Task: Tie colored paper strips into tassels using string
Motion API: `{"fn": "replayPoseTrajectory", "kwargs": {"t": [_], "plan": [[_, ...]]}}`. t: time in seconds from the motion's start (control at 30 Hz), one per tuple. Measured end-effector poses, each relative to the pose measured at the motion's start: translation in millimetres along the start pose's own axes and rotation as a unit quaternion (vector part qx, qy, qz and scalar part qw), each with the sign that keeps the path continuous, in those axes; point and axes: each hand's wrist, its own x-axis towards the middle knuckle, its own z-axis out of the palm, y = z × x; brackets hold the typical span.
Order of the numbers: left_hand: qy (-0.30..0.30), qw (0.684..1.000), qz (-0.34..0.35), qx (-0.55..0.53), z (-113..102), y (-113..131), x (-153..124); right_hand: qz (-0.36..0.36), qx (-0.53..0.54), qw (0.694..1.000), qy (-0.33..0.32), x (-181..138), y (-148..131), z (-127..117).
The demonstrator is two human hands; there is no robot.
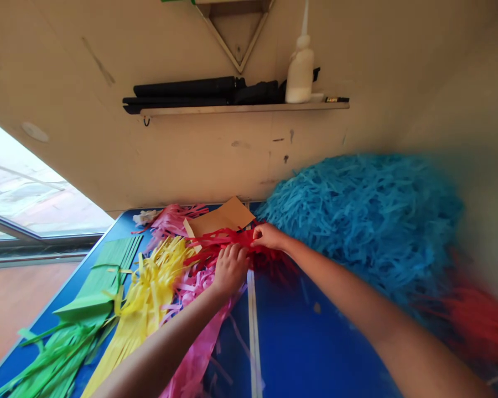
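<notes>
Both my hands are together at the red paper fringe [216, 241], a bundle of thin cut strips, at the far part of the blue table [315, 342]. My right hand [269, 236] pinches the strips between thumb and fingers. Close by on the left, my left hand [231, 266] has its fingers curled over the same bundle; its thumb is hidden. Pink strips [197, 284] lie beneath and left of my left hand. Behind the red fringe rests a tan piece of card or paper [219, 218].
Yellow fringe [145, 296] and green fringe [66, 354] lie along the left. A large heap of blue shredded paper [369, 215] stands at right, with blurred red strips [481, 320] beside it. A wall shelf [244, 110] holds a white squeeze bottle [300, 72] and black rolls [182, 88].
</notes>
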Motion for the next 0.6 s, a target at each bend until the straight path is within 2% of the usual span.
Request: {"fn": "replayPoseTrajectory", "kwargs": {"t": [0.07,0.2,0.33,0.6], "plan": [[-0.016,1.000,-0.011,0.007,-2.7,-3.5,6.4,-0.009,0.008,1.000,0.001,0.1,-1.1,-0.6],[-0.092,0.995,0.028,0.001,-0.7,-2.5,17.1,-0.023,0.008,1.000,0.020,-0.2,-5.9,-2.0],[-0.163,0.987,0.001,0.010,11.7,9.3,17.8,-0.036,-0.021,0.999,0.022,-2.4,-7.7,-6.7],[-0.267,0.963,-0.014,0.009,19.3,11.1,14.8,-0.102,-0.151,0.982,-0.044,-23.8,-2.5,-21.3]]}}
